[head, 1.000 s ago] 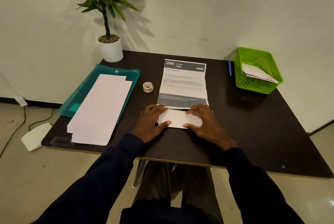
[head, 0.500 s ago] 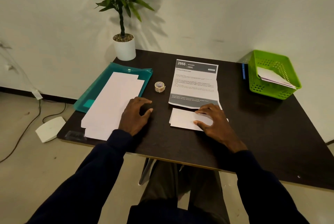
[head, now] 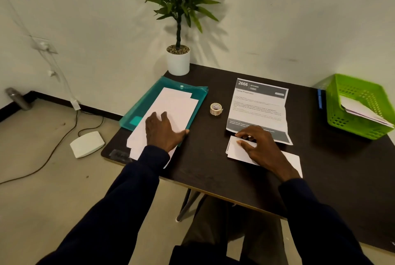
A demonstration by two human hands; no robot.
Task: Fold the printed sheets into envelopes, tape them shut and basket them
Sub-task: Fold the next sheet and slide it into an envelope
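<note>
sheet [head: 258,104]: printed side up, mid-table [head: 213,168], between tape and basket. Dark header band reads "2666 KITCHEN", with a second dark band near its lower edge. Fold creases run across it.
folded piece [head: 234,152]: white, blank side up, right at the sheet's near edge. Two layers show at its left end. It runs on to the right past the wrist.
right hand [head: 264,148]: on the folded piece, fingers bent, tips where the piece meets the sheet. Pressing or pinching: cannot tell.
left hand [head: 163,131]: released, palm down, fingers spread flat on the stack.
stack [head: 177,106]: blank white sheets, slightly fanned, lying on a teal folder [head: 147,104] at the table's left side. Its near end pokes past the table edge.
tape [head: 215,109]: small roll between folder and sheet, touching neither.
basket [head: 363,130]: green, far right, well apart from both hands. Folded white papers [head: 359,109] lie tilted inside. Blue pen [head: 319,99] just beside its left wall.
plant [head: 178,63]: white pot, far left corner of the table.
hidden: the right hand covers the middle of the folded piece, so whether it joins the sheet is not visible. Body text is too small to read. The table's right side is cut off by the frame. The left hand covers part of the stack.
</note>
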